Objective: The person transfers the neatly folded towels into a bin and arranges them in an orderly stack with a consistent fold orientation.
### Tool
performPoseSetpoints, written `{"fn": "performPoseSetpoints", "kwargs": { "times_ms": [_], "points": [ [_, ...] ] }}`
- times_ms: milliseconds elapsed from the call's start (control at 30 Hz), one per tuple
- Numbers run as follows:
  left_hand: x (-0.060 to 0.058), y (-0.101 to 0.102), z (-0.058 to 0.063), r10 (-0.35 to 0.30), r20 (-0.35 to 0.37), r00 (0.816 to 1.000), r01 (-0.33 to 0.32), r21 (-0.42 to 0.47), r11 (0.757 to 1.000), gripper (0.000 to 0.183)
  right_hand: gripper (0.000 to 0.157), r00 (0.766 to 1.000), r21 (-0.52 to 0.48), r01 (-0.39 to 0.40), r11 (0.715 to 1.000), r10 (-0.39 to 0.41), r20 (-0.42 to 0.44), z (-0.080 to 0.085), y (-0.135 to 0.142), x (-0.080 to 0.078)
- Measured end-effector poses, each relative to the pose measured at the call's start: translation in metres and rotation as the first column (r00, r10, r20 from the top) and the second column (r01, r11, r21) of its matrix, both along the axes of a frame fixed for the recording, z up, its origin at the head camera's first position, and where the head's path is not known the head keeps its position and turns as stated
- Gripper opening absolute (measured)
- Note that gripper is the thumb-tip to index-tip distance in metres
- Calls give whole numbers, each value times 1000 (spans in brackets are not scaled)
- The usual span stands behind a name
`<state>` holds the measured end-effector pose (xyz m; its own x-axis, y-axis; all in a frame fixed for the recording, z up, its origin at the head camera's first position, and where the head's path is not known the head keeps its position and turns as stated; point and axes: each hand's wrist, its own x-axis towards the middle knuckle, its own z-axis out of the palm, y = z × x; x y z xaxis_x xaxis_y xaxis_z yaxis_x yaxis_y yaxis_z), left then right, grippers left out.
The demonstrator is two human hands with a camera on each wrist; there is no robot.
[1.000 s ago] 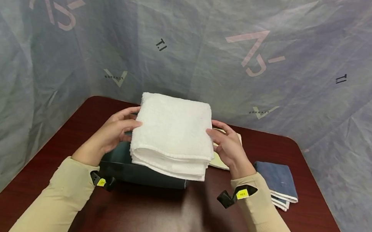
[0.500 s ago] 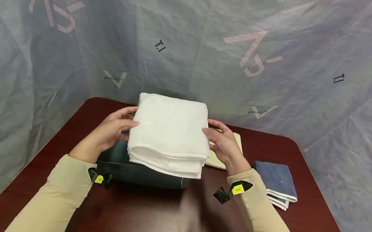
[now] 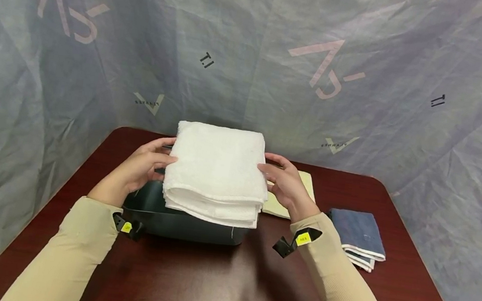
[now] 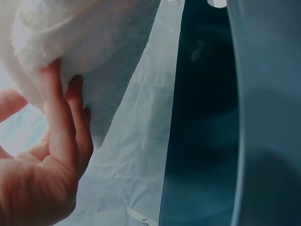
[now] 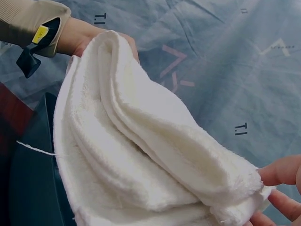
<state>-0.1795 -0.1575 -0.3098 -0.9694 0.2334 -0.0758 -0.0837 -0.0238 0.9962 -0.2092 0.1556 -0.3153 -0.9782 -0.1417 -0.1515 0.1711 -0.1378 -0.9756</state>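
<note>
A folded white towel (image 3: 217, 165) is held up between both hands, over a dark green bin (image 3: 195, 228). My left hand (image 3: 142, 166) grips its left edge, thumb on top and fingers beneath. On the opposite edge my right hand (image 3: 286, 183) pinches it the same way. The right wrist view shows the thick folded layers of the towel (image 5: 155, 146) and a loose thread (image 5: 35, 148) hanging off one side. In the left wrist view the bin's wall (image 4: 268, 117) stands beside the hand, and fingertips press into the towel's underside.
Behind the right hand a pale yellow folded cloth (image 3: 307, 183) lies on the dark red table (image 3: 206, 287). A blue folded cloth with white edges (image 3: 357, 232) lies farther right. Grey printed sheeting (image 3: 252, 61) hangs around the table's back and sides.
Both hands have shifted slightly left, carrying the white towel with them. More of the yellow cloth shows behind the right hand. The bin and the blue cloth stay put.
</note>
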Motion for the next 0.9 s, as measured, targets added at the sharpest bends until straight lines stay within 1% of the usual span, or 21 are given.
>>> {"fn": "performPoseSetpoints", "kwargs": {
  "times_ms": [367, 667, 900],
  "points": [
    [0, -6, 3, -13, 8, 1000, 13, -38, 999, 62, 45, 1000, 34, 2, 999, -3, 13, -3, -8, -6],
    [-7, -7, 3, -17, 42, 999, 20, -90, 996, 63, 45, 999, 61, 17, 998, -19, 37, -4, -10, -9],
    [-9, -8, 5, -31, 45, 999, 37, -128, 991, 65, 44, 998, 79, 27, 997, -31, 61, -5, -13, -13]
  ]
}}
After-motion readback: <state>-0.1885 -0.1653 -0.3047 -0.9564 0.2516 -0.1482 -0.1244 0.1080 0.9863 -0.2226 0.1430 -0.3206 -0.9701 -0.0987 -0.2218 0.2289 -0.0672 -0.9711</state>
